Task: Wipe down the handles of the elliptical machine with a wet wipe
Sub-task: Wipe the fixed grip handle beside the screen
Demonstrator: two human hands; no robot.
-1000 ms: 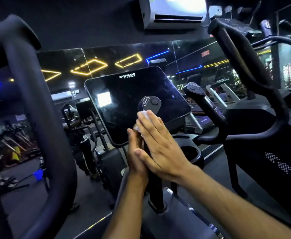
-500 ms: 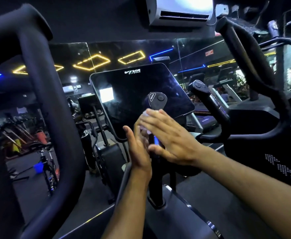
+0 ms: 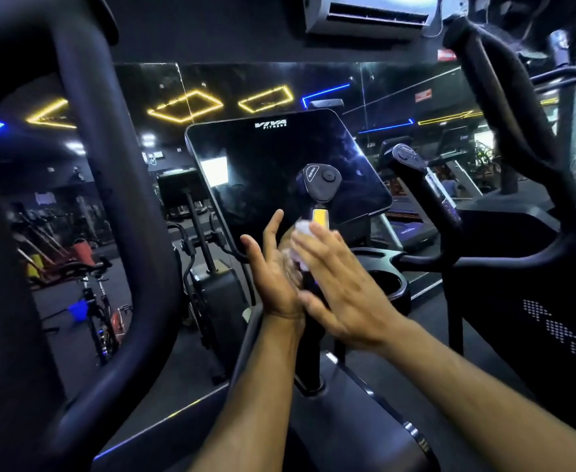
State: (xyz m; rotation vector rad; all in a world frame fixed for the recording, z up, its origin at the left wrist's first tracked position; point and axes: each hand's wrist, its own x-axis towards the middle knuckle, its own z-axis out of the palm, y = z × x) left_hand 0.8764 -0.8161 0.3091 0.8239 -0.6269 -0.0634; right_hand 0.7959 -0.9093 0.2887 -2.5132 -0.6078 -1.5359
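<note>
The short inner handle [image 3: 320,180] of the elliptical stands upright in front of the console, with a button cap on top and a yellow strip [image 3: 320,218] below it. A white wet wipe [image 3: 302,229] is wrapped on the handle's shaft, sandwiched between my two flat palms. My left hand [image 3: 273,277] presses from the left with its fingers stretched up and apart. My right hand [image 3: 344,287] presses from the right, fingertips over the wipe. The shaft between my palms is hidden.
The dark console screen [image 3: 279,158] sits just behind the handle. A thick moving handle [image 3: 126,233] curves up at near left, another [image 3: 518,131] at right. A second short handle [image 3: 416,168] and a cup holder [image 3: 390,284] lie right of my hands. Mirrors reflect gym machines.
Both hands have slid down the handle's shaft away from the cap, uncovering the yellow strip. My left fingers have straightened and spread.
</note>
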